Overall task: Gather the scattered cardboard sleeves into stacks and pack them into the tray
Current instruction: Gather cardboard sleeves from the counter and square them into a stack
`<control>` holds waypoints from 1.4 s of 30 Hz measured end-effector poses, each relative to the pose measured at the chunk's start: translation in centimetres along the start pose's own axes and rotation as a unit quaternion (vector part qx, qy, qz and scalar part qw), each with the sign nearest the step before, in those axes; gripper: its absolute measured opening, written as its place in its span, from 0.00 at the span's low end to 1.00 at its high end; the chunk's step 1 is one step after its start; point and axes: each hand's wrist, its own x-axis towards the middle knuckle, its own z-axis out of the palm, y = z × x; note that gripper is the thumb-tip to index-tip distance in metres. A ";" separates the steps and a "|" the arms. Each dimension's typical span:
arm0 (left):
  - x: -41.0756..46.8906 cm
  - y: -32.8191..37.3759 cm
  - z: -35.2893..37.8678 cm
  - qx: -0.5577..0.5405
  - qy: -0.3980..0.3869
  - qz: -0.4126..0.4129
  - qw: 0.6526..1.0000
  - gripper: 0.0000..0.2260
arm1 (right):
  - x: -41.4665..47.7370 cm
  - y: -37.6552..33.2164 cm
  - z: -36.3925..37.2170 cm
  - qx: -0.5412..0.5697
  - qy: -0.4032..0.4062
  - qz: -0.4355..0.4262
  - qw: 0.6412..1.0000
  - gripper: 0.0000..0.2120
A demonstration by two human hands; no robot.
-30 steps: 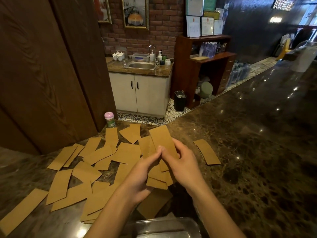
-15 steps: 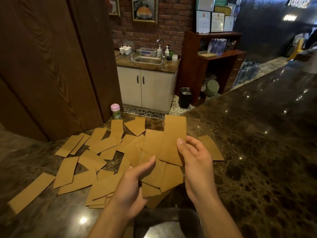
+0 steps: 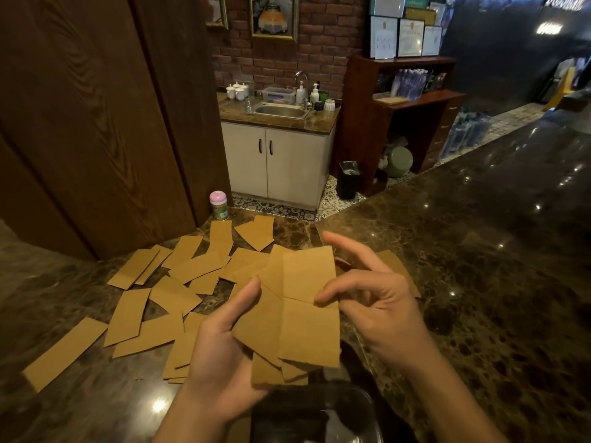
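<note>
Several flat brown cardboard sleeves (image 3: 174, 295) lie scattered over the dark marble counter (image 3: 479, 282), mostly left of centre. My left hand (image 3: 224, 350) holds a loose fan of sleeves (image 3: 307, 334) from below, thumb on top. My right hand (image 3: 374, 302) pinches the top sleeve (image 3: 308, 273) of that fan between thumb and fingers, index finger stretched out. One more sleeve (image 3: 395, 265) lies on the counter behind my right hand. The clear tray (image 3: 367, 407) sits at the bottom edge, just under my hands, partly hidden by my wrists.
A small jar with a pink lid (image 3: 218, 204) stands at the counter's far corner beside the wooden panel (image 3: 96, 123). Beyond the counter edge are a sink cabinet (image 3: 278, 164) and a black bin (image 3: 348, 180).
The fan of sleeves has come closer to me and lower, over the tray. My right hand has slid from the side of the top sleeve to its lower right edge.
</note>
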 end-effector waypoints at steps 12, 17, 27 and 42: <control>0.6 -0.8 0.8 0.039 0.033 0.044 0.998 0.30 | -1.2 -1.2 2.0 0.010 0.055 0.181 0.982 0.41; 0.2 -1.1 0.5 0.093 0.056 0.054 0.993 0.34 | -0.5 -1.5 1.9 0.179 0.122 0.220 0.951 0.22; -0.1 -2.3 1.4 0.307 0.091 0.072 0.945 0.31 | 0.0 -1.7 1.6 0.262 0.139 0.247 0.922 0.15; -1.0 -3.4 -0.6 0.323 0.034 -0.097 0.941 0.31 | 2.4 -3.1 0.0 0.318 0.201 0.219 0.900 0.12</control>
